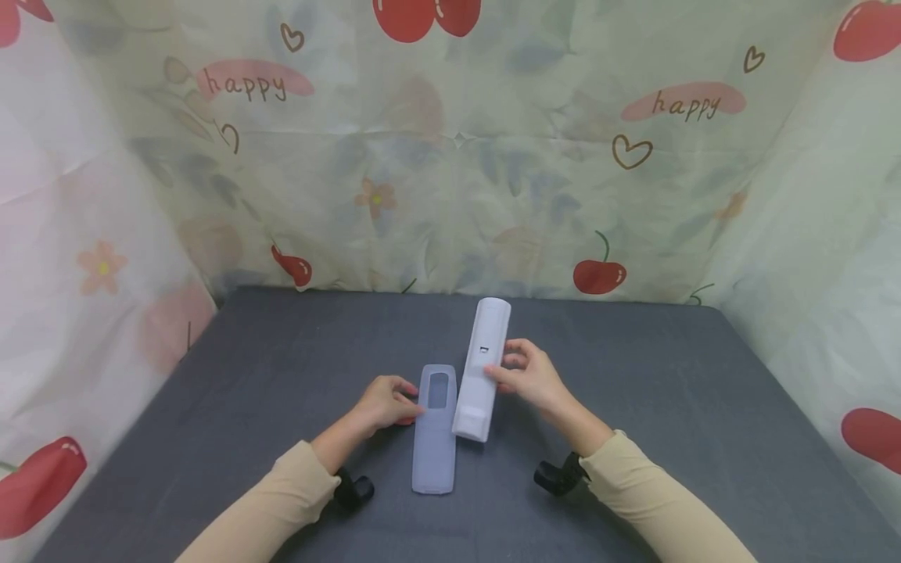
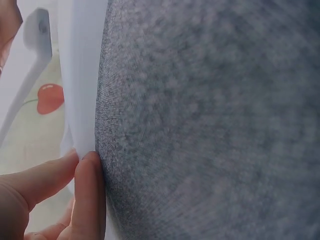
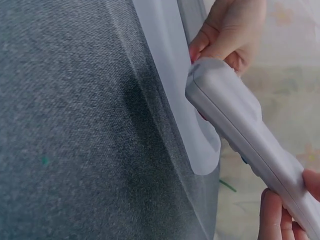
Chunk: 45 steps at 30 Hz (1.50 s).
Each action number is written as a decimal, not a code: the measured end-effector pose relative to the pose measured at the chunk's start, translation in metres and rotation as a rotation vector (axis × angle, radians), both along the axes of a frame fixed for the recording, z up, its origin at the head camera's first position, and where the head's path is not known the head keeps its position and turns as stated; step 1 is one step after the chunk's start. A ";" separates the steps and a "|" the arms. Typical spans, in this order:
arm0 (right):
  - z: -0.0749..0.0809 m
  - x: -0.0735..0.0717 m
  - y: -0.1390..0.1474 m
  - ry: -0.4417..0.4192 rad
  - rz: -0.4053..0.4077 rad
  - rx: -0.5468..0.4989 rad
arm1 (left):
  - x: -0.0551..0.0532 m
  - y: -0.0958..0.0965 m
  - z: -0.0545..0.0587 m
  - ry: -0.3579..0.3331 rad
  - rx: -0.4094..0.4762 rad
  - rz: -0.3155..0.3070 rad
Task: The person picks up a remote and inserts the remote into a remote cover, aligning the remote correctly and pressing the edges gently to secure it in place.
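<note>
My right hand [image 1: 535, 379] grips a white remote control [image 1: 486, 360] by its sides, its back face up, with a small dark slot in it. Buttons show along the underside of the remote [image 3: 240, 120] in the right wrist view. The remote is tilted, and its lower end is beside a translucent remote cover [image 1: 434, 461]. This cover lies lengthwise on the table and has a rectangular window near its far end. In the left wrist view, the thumb and a finger of my left hand [image 1: 387, 403] pinch the edge of the cover [image 2: 82, 75].
Dark grey cloth covers the table [image 1: 317, 336]. Around its back and sides hangs a pale curtain [image 1: 457, 172] printed with cherries, flowers and hearts. A black wrist camera [image 1: 352, 491] is strapped at the left cuff, another wrist camera [image 1: 559, 475] at the right.
</note>
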State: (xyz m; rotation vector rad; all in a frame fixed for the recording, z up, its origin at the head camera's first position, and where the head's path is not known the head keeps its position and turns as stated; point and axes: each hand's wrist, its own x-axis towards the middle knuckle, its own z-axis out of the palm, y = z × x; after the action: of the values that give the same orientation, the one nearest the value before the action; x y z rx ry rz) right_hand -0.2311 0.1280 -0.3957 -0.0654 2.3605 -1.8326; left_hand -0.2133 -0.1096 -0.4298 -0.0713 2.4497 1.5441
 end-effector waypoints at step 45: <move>-0.026 -0.028 -0.045 0.098 -0.318 -0.161 | 0.001 0.001 0.004 -0.035 -0.022 0.004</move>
State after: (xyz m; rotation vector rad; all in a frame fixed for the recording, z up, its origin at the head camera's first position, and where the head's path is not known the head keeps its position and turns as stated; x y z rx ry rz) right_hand -0.2592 0.0828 -0.4212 0.2195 2.3951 -2.2077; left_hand -0.2118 -0.1084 -0.4255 -0.1060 2.4415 1.5045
